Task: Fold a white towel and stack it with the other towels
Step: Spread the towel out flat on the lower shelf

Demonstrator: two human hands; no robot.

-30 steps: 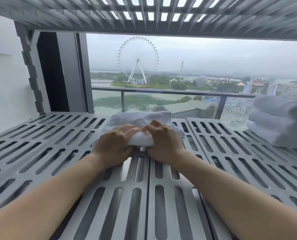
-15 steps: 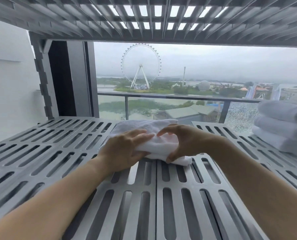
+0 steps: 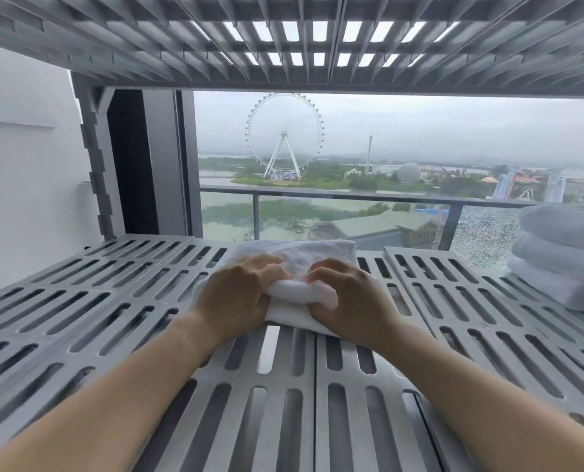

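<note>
On the slatted shelf (image 3: 89,298), both hands (image 3: 236,296) (image 3: 353,301) clutch the white towel (image 3: 304,253); long axis seemingly front-to-back.

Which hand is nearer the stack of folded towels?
Right. The right hand grips the towel left of the stack; the left hand grips it farther left.

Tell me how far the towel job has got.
Done: the towel lies on the shelf, folded down to a small pad. In hand: the left hand and right hand both grip its near fold. Left: finish that fold and carry it to the stack at the right.
</note>
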